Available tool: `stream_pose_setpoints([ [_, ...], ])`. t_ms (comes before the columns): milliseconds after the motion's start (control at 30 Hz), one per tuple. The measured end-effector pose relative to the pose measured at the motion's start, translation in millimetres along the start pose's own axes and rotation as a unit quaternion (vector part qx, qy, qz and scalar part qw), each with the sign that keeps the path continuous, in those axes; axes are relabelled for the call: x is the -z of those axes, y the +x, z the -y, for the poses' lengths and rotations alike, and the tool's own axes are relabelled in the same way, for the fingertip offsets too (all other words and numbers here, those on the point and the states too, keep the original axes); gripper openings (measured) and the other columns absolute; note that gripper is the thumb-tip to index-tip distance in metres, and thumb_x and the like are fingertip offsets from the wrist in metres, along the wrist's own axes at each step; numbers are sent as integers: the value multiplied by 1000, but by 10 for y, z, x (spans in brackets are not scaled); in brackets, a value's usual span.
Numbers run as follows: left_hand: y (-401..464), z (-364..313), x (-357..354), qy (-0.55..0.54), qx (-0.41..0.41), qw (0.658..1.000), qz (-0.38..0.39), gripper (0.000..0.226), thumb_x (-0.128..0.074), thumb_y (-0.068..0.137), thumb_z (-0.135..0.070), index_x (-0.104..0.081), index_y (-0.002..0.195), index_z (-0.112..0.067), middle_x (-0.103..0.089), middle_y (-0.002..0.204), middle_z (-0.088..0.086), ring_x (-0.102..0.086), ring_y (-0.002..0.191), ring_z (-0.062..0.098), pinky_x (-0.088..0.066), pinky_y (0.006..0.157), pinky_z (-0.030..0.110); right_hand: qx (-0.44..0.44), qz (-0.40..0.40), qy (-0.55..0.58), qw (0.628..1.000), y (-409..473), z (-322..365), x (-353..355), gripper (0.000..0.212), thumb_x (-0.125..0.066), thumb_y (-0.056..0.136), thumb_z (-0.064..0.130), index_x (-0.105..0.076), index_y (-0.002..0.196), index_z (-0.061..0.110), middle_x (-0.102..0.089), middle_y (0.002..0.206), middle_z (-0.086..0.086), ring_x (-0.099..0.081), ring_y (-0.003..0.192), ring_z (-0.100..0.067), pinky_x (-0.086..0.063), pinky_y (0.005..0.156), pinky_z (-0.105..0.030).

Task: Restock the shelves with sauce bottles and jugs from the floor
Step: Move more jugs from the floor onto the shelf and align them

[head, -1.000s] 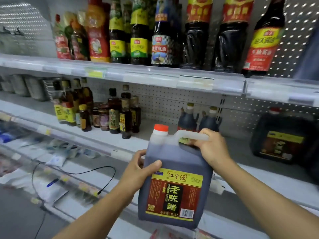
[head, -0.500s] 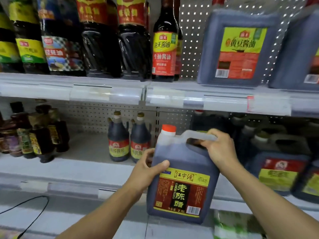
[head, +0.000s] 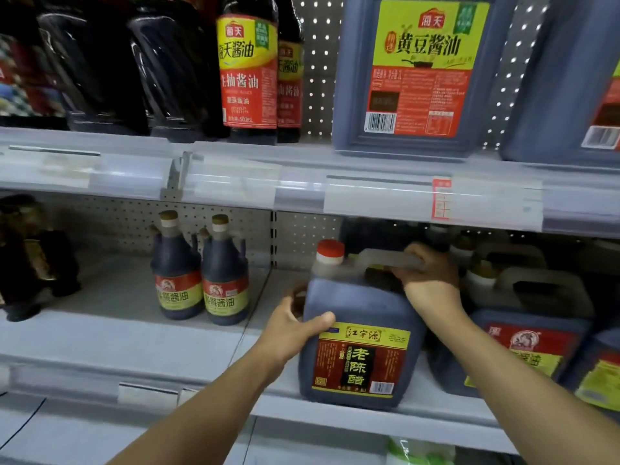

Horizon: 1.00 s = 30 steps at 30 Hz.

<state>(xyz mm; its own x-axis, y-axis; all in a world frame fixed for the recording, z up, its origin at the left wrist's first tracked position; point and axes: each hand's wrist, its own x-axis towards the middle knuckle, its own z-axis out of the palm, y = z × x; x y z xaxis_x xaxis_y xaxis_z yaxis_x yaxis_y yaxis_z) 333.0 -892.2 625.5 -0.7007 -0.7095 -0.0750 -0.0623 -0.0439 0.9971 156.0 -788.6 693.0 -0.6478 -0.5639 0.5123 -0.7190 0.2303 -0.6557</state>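
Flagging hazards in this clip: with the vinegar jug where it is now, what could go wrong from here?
The vinegar jug sits at the shelf's front edge; released now, it might tip off. Pushed back, it may knock the neighbouring jug beside it. The right hand on the handle is close under the upper shelf.

Dark vinegar jug [head: 355, 317], red cap, upright at middle shelf [head: 188, 340] front edge.
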Motion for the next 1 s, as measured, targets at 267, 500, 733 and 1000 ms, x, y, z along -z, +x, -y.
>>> stream_pose_setpoints([
  [267,172,80,-32,-3,9,999,35,54,-77,70,-21,-55,119,-20,-69,109,3,-66,97,12,-53,71,21,35,-26,-36,998,56,-95,-46,6,-66,81,4,-62,77,3,-60,74,-10,-51,71,-19,-25,59,-25],
  [500,106,58,-20,-4,14,998,57,51,-75,76,-22,-43,115,-29,-61,101,-12,-60,92,4,-52,70,20,-81,1,1,997,-58,-10,-67,22,-61,88,13,-56,108,5,-61,108,-14,-56,103,-29,-34,77,-23],
  [733,-52,345,-116,121,-5,991,63,88,-71,82,-16,-10,145,-28,-56,123,0,-55,116,23,-46,101,46,-216,52,102,970,-812,-50,-110,86,-71,81,32,-14,144,23,-46,138,-2,-50,122,-24,-47,97,-41],
  [1000,220,393,-233,111,6,993,46,50,-69,84,-15,-38,123,-18,-64,112,0,-63,102,18,-53,92,41,-256,57,79,962,-854,-367,-422,97,-73,80,11,0,141,27,-52,132,-3,-53,117,-22,-47,99,-44],
])
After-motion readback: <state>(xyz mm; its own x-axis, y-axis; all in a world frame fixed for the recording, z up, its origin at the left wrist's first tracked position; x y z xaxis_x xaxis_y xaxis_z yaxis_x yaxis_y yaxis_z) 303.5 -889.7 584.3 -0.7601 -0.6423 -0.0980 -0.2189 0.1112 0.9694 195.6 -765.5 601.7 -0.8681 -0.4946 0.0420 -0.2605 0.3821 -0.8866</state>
